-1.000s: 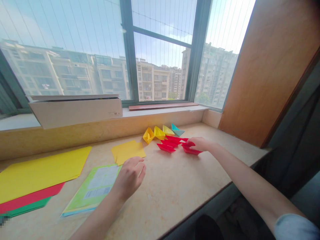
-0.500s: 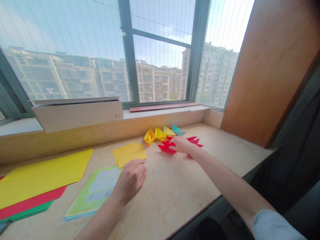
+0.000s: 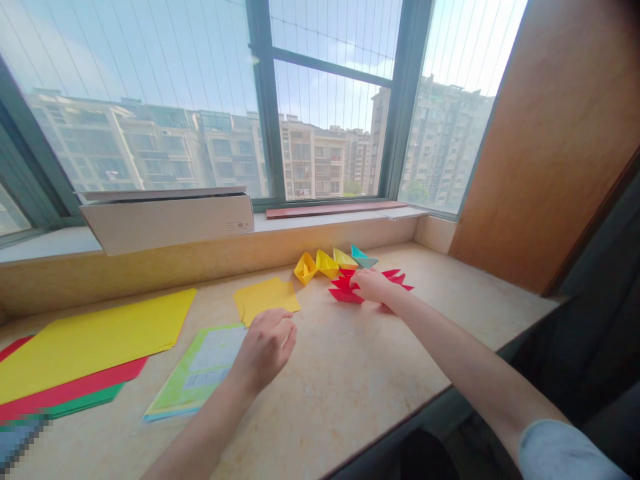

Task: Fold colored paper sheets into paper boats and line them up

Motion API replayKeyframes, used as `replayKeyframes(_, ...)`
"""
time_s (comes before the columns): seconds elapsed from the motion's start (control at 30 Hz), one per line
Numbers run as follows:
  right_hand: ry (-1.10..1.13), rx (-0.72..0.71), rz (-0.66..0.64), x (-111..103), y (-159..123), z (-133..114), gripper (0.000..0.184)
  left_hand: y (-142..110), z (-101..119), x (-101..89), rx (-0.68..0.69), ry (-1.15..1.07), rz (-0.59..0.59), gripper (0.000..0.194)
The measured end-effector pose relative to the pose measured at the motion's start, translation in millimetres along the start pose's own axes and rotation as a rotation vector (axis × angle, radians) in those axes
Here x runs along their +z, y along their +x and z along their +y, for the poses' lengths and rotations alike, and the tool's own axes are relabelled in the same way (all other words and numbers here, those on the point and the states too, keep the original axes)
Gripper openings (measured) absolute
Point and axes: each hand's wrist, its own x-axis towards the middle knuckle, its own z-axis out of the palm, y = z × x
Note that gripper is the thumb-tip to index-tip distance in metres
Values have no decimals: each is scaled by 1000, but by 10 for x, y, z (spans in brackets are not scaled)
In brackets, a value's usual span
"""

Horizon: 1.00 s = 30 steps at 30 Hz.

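My right hand [image 3: 373, 285] reaches over a cluster of red folded paper boats, its fingertips closed on the red paper boat [image 3: 347, 293] at the cluster's left end. The hand hides part of the other red boats. Just behind them stand two deeper yellow paper boats [image 3: 306, 268], a pale yellow boat [image 3: 344, 259] and a blue boat [image 3: 364, 259]. My left hand [image 3: 267, 343] hovers or rests, I cannot tell which, by the yellow paper squares [image 3: 265, 299]. Its fingers are loosely bent, thumb apart, with nothing visible in them.
Large yellow sheets [image 3: 110, 333] lie over red and green ones at the left. A green paper packet [image 3: 200, 363] is partly behind my left forearm. On the sill stand a white box [image 3: 170, 223] and a reddish strip [image 3: 335, 211]. The counter edge [image 3: 400, 427] runs along the right.
The view has shifted a little, so everything sits slightly further right. The red boat in my right hand has moved slightly right against the yellow boats. My left hand stays near the yellow squares.
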Motion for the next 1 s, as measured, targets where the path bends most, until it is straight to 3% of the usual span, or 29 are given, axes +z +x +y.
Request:
replayKeyframes(0.27, -11, -59, 150, -41, -107, 64, 16, -6, -142, 12, -54, 119, -52, 22)
replayKeyframes(0.37, 7, -95, 242, -101, -134, -29, 18, -18, -248, 26, -125, 176, -92, 22)
replayKeyframes(0.53, 76, -209, 395, -57, -117, -540, 37, -59, -355, 25, -278, 197, -176, 21)
replayKeyframes(0.63, 128, -278, 476, 59, -52, -889, 34, -85, -355, 6, -344, 219, -208, 21)
replayKeyframes(0.73, 206, -321, 548, 200, 10, -1078, 31, -105, -394, -41, -392, 274, -226, 21)
replayKeyframes(0.9, 368, -328, 604, 445, 0, -982, 34, -206, -745, -272, -601, 434, -233, 28)
replayKeyframes(1.0, 667, -330, 566, 493, -88, -890, 17, -359, -1035, -453, -799, 513, -237, 32)
